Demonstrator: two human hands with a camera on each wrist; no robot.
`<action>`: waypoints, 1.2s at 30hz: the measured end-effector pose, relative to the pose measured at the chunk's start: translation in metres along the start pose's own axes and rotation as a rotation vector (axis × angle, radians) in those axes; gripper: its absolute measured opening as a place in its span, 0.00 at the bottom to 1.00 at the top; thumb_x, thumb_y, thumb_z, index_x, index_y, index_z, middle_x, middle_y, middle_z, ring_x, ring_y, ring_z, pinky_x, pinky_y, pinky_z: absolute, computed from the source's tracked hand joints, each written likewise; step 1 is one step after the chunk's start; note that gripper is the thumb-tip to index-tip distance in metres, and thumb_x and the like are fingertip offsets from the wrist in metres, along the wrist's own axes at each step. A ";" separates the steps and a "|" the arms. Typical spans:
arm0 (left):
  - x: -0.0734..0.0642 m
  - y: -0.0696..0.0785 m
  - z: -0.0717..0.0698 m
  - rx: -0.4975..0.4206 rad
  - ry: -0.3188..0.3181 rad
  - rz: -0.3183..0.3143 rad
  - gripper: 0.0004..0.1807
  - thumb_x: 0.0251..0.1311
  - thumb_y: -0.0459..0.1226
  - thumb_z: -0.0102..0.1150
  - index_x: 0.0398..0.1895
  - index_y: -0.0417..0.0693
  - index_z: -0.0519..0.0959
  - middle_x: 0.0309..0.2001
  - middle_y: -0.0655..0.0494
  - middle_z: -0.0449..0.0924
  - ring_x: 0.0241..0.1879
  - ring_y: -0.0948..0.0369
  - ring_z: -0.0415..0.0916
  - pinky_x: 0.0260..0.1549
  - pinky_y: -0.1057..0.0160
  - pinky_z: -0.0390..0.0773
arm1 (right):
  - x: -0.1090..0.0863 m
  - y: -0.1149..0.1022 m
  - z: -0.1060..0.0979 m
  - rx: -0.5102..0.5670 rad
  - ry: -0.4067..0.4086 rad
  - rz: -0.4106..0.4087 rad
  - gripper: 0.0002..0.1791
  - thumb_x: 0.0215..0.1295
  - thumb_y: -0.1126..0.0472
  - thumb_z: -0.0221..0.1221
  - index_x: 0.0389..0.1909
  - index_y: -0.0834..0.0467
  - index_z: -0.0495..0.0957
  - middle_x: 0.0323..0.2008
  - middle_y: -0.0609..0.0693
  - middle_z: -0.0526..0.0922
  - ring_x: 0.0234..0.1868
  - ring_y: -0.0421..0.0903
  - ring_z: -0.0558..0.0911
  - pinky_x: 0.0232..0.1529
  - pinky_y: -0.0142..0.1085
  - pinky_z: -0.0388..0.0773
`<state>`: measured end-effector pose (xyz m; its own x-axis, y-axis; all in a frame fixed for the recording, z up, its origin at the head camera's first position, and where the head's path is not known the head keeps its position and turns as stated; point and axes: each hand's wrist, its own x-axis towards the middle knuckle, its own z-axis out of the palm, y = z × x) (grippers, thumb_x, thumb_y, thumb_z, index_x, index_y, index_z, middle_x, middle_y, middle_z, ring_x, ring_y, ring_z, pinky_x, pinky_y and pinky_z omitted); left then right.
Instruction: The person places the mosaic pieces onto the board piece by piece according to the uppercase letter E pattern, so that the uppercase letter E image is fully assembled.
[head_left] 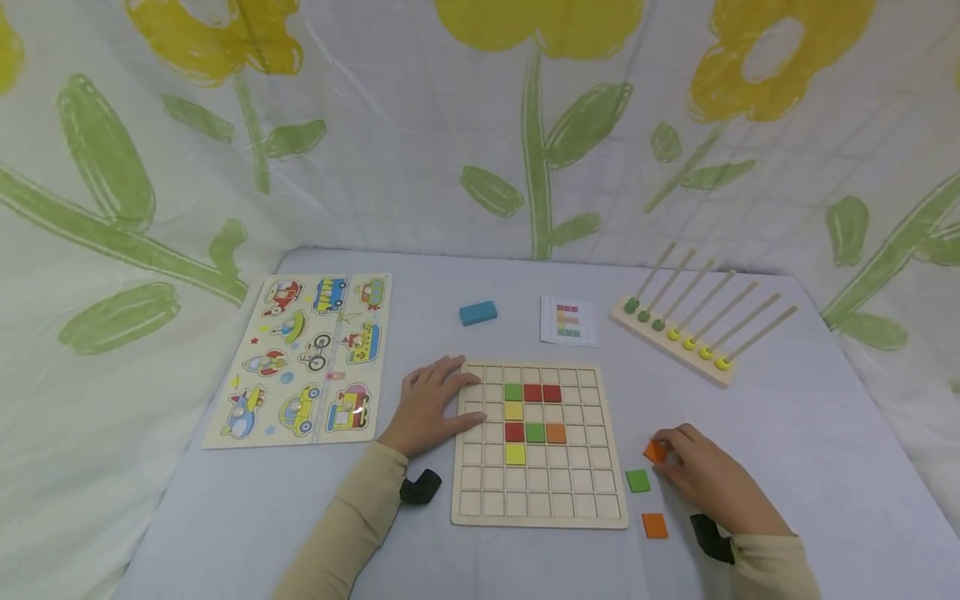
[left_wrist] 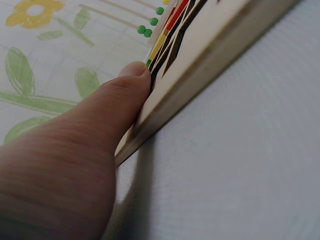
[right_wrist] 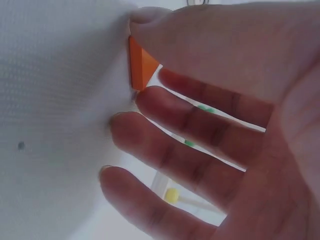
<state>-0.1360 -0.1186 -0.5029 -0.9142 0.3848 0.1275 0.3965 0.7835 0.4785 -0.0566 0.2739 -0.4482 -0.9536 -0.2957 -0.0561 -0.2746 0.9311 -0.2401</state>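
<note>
A wooden grid board (head_left: 540, 504) lies on the table with green, red, yellow and orange square tiles in some of its cells. My left hand (head_left: 431, 408) rests on the board's left edge, fingers spread; in the left wrist view the thumb (left_wrist: 107, 107) lies over the rim. To the right of the board, my right hand (head_left: 708, 475) pinches an orange tile (right_wrist: 136, 65) between thumb and a fingertip, down at the table surface. Close by lie a green tile (head_left: 638, 481) and another orange tile (head_left: 655, 526), both flat and apart from the hand.
A printed pattern card (head_left: 568, 332) and a blue block (head_left: 478, 313) lie behind the board. At the back right stands a peg rack (head_left: 675, 342) with green and yellow beads. A vehicle puzzle board (head_left: 300, 367) lies at left.
</note>
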 end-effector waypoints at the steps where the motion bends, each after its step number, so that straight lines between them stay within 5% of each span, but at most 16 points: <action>1: 0.000 0.000 0.000 0.001 0.001 0.001 0.31 0.55 0.64 0.57 0.60 0.64 0.72 0.72 0.57 0.59 0.73 0.54 0.50 0.66 0.46 0.50 | 0.000 0.000 0.000 -0.001 0.005 -0.005 0.18 0.52 0.64 0.70 0.44 0.57 0.78 0.38 0.46 0.78 0.35 0.39 0.77 0.34 0.37 0.78; 14: 0.000 0.002 -0.002 0.010 -0.008 -0.010 0.32 0.55 0.63 0.57 0.61 0.63 0.72 0.72 0.57 0.59 0.73 0.54 0.50 0.66 0.46 0.51 | 0.005 -0.016 -0.001 0.036 0.016 -0.064 0.16 0.54 0.65 0.68 0.42 0.54 0.76 0.40 0.42 0.76 0.37 0.37 0.76 0.34 0.31 0.77; 30: 0.000 0.001 -0.001 0.000 0.012 0.011 0.31 0.55 0.62 0.58 0.60 0.61 0.73 0.71 0.55 0.60 0.72 0.53 0.52 0.65 0.44 0.52 | 0.024 -0.081 0.012 0.086 0.090 -0.469 0.11 0.54 0.63 0.69 0.36 0.52 0.77 0.37 0.40 0.77 0.33 0.33 0.75 0.34 0.27 0.77; 36: 0.000 0.002 -0.002 -0.007 0.006 0.010 0.32 0.55 0.62 0.58 0.60 0.61 0.73 0.71 0.55 0.60 0.72 0.53 0.52 0.65 0.44 0.52 | 0.029 -0.101 0.019 0.082 0.089 -0.548 0.09 0.56 0.58 0.68 0.36 0.51 0.78 0.36 0.39 0.78 0.33 0.34 0.76 0.34 0.26 0.76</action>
<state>-0.1349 -0.1181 -0.4998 -0.9108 0.3893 0.1377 0.4049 0.7761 0.4835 -0.0544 0.1668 -0.4436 -0.6820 -0.7092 0.1789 -0.7257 0.6258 -0.2859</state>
